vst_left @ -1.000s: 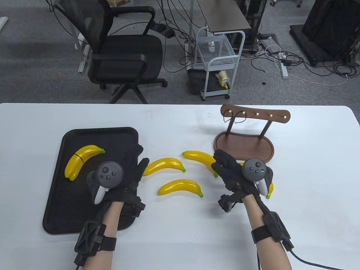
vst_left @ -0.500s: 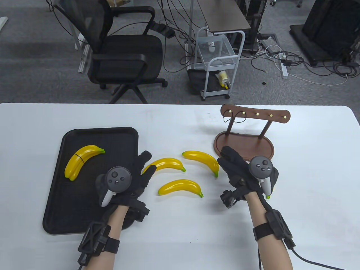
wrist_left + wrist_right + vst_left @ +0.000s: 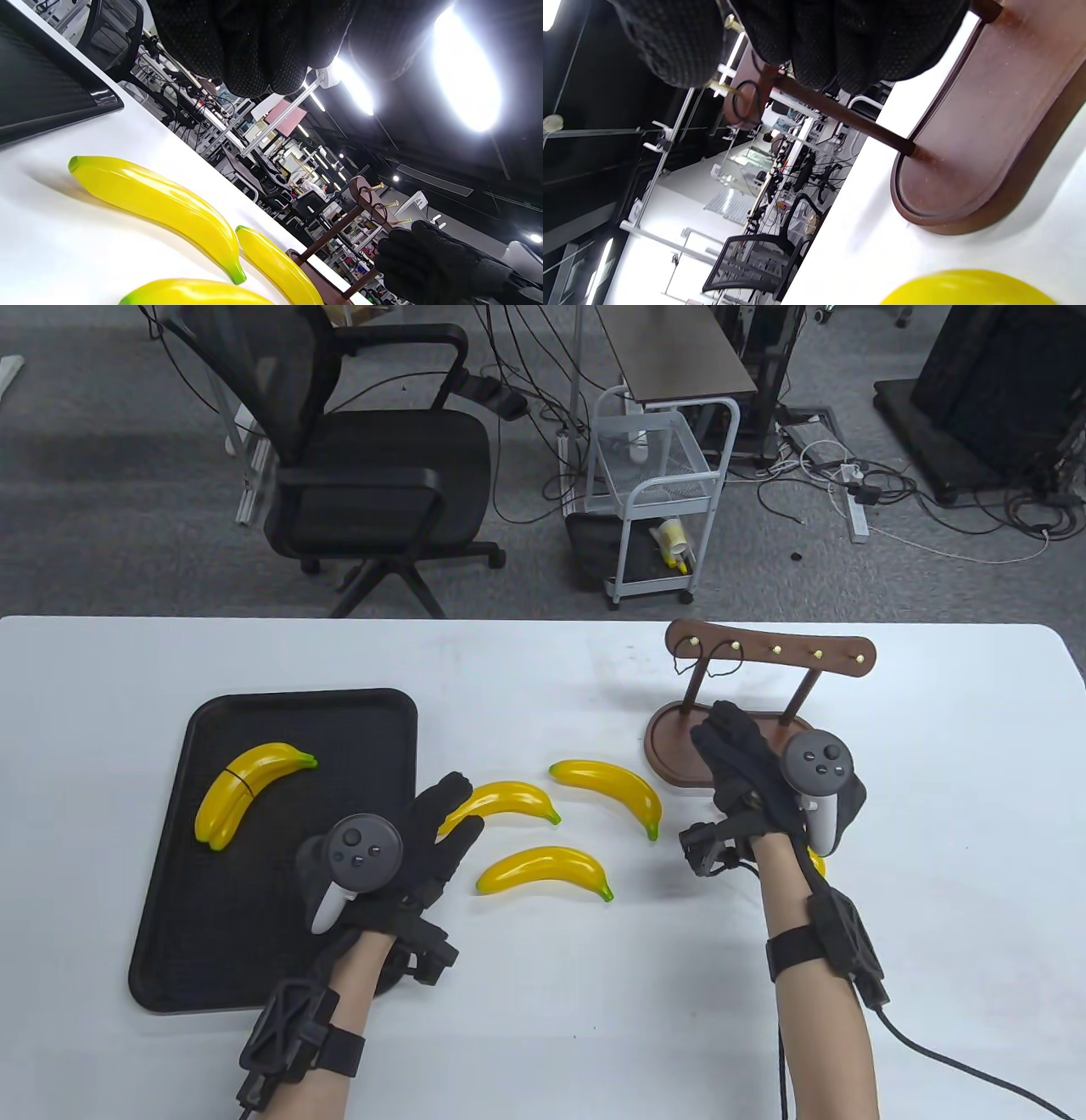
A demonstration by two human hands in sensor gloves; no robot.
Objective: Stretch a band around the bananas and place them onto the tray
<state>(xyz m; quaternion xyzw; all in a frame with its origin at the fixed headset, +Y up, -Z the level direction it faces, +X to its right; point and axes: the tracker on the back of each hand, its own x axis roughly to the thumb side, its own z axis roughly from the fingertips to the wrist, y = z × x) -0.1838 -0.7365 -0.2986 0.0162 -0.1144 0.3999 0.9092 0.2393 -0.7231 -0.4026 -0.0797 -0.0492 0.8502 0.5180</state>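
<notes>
- We see the right hand (image 3: 768, 780) farther from the near edge than half a second ago: it was beside the loose bananas and now hovers over the rack (image 3: 738, 721) base, its fingers (image 3: 728, 734) fairly straight, holding nothing, pointing at the bands (image 3: 708, 660) hung on the rack's pegs.
- The left hand (image 3: 399, 857) has drifted slightly right from the tray (image 3: 254, 848); its fingers (image 3: 454, 806) are spread and empty, tips over the end of the left banana (image 3: 501, 802).
- Three loose bananas lie mid-surface as before: the left one, the far banana (image 3: 611, 789), the near banana (image 3: 547, 869). We glimpse a fourth (image 3: 816, 861) under the right wrist.
- The banded pair (image 3: 246, 789) lies unmoved in the tray's far left part.
- In the right wrist view, a band (image 3: 746, 101) hangs on a peg just beyond the fingertips.
</notes>
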